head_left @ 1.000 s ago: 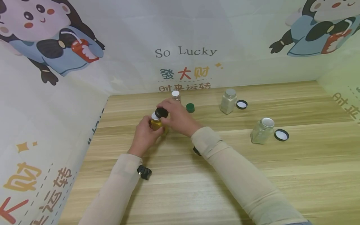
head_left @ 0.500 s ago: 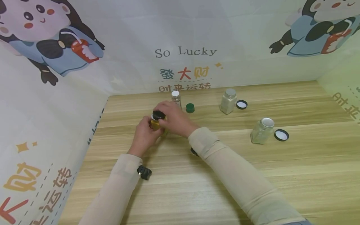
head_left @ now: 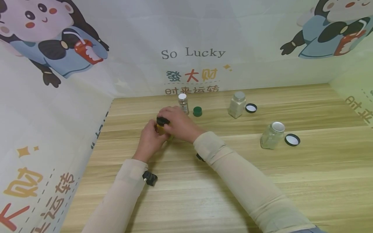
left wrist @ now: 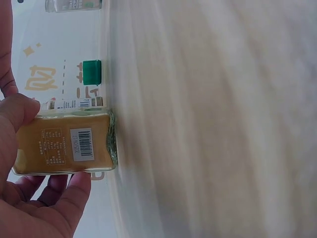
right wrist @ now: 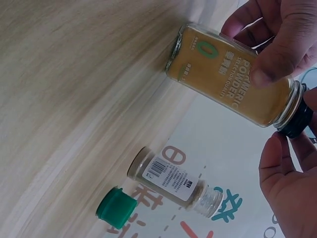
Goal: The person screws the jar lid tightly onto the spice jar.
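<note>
A square glass jar (right wrist: 223, 79) of yellow-brown powder, printed with "POWDER", stands on the wooden table. My left hand (head_left: 150, 140) grips its sides, thumb on one face and fingers on the other. A barcode label shows on the jar (left wrist: 64, 144) in the left wrist view. The black cap (head_left: 162, 121) sits over the jar's neck, and my right hand (head_left: 182, 123) pinches it by the edge. In the right wrist view the black cap (right wrist: 298, 119) lies against the threaded glass rim.
Behind my right hand stands a small labelled bottle (head_left: 183, 103), with a green cap (head_left: 197, 111) beside it. Farther right are two glass jars (head_left: 237, 105) (head_left: 271, 137), each with a black lid (head_left: 251, 108) (head_left: 292, 139) lying next to it. A printed cloth (head_left: 140, 71) backs the table.
My right hand has moved slightly left and down, bringing the black cap from beside the jar's white mouth onto it. My left hand holds the jar in the same place.
</note>
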Tool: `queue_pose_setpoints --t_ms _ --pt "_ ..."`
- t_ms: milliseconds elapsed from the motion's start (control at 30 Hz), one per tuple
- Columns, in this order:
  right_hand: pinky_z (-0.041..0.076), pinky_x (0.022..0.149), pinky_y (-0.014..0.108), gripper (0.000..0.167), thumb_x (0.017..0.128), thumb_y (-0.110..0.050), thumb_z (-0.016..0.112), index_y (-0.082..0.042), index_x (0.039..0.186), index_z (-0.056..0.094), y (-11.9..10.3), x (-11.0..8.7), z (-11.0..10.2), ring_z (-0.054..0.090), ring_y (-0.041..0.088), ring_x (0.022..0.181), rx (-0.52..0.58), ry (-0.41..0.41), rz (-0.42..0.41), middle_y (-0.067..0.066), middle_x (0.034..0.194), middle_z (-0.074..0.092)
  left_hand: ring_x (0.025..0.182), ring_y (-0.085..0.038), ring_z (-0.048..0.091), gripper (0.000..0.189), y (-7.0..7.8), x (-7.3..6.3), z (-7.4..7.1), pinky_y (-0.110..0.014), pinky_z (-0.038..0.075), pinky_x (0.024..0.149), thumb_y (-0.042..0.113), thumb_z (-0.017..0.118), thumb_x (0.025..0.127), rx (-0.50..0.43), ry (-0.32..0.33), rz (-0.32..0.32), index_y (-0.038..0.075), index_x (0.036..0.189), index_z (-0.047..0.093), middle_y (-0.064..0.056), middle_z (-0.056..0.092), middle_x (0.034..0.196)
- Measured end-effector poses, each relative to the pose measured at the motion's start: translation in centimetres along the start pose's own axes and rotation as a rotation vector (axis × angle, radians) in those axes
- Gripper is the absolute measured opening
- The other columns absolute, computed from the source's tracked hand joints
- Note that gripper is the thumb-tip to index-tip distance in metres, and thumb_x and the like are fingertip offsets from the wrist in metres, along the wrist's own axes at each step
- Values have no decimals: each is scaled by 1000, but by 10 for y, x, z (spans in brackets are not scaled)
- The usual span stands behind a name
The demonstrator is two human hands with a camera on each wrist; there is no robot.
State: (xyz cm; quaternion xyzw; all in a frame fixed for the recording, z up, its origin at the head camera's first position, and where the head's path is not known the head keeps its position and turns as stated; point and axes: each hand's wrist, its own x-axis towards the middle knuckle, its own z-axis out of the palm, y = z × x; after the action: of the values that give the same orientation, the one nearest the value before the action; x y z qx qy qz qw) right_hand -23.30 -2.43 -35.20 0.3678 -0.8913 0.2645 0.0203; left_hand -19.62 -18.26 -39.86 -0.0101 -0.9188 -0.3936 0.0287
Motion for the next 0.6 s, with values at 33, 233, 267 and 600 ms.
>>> queue_pose_setpoints --t_ms 33,233,267,600 --pt "39 105 30 37 95 -11 64 -9 132 62 0 0 0 47 23 123 -1 -1 1 5 141 54 82 -27 51 41 0 0 0 -36 46 66 24 73 89 -2 0 -2 -2 111 50 -17 55 100" --pt "39 104 30 36 95 -11 63 -9 131 62 1 0 0 47 22 122 -9 2 -8 5 140 53 86 -28 53 42 1 0 0 -38 48 70 24 73 89 -5 -7 -3 -2 113 50 -17 57 103" --pt "39 104 30 36 95 -11 63 -9 131 62 1 0 0 47 22 122 -13 0 -9 5 140 53 86 -28 53 43 0 0 0 -38 48 71 24 73 89 -4 -8 -1 -2 113 50 -17 57 103" --pt "36 108 29 32 93 -6 63 -11 124 63 0 2 -1 50 20 123 -50 -11 -46 3 135 58 84 -26 51 41 -1 1 2 -37 45 68 22 74 87 5 19 20 -2 111 51 -14 55 98"
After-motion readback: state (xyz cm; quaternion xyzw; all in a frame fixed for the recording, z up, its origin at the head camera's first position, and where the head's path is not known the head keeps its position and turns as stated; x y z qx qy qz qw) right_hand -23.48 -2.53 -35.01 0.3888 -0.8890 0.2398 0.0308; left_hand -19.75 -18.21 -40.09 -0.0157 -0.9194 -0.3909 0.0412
